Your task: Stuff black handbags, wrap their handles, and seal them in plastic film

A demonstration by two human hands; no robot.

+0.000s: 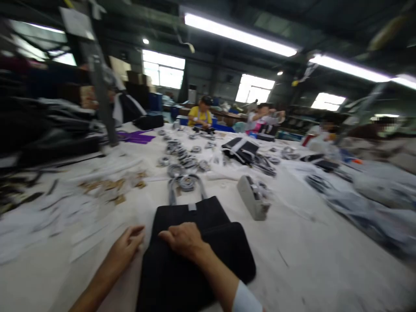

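A black bag lies on the table in front of me, its grey strap handle pointing away and a small pale tab near its top edge. A rounded black flap or panel spreads toward the right. My right hand is on the bag, thumb toward the left, its fingers curled at the panel's edge and partly hidden. Just left of the bag, my left hand is held with loosely bent fingers slightly apart and nothing visible in them. Slight blur softens both hands.
A grey tape dispenser stands right of the bag. Several rolled grey straps lie beyond it. Brass-coloured pieces and white scraps are at left, near a metal post. More black bags and people sit farther back.
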